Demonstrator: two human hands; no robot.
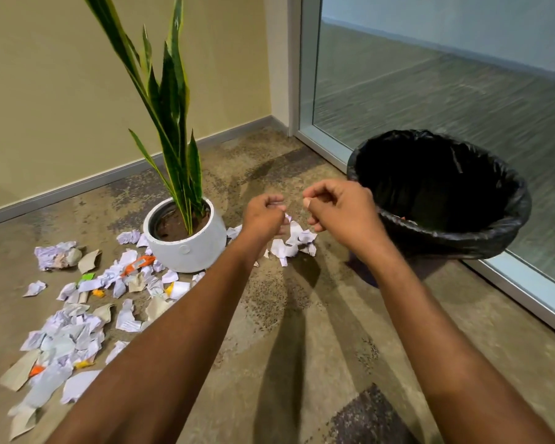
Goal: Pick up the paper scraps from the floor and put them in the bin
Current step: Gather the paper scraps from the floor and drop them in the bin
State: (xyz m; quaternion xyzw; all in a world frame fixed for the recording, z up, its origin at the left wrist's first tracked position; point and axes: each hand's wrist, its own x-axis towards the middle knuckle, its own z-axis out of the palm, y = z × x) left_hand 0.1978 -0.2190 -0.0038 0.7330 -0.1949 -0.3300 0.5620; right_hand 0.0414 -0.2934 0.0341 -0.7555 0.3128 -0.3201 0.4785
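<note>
Crumpled paper scraps are scattered over the floor. A large pile (68,341) lies at the left, and more scraps (122,280) lie in front of the white plant pot. A small cluster (293,241) sits just right of the pot. Both my arms reach forward over that cluster. My left hand (265,216) has its fingers curled in, and no paper shows in its grip. My right hand (337,213) is curled the same way, thumb against the forefinger, holding nothing visible. The bin (494,232), lined with a black bag, stands on the floor just right of my right hand.
A white pot (189,248) with a tall green plant (170,100) stands left of my left hand. A beige wall runs behind it. A glass partition (430,91) with a metal frame runs behind and to the right of the bin. Bare carpet lies under my forearms.
</note>
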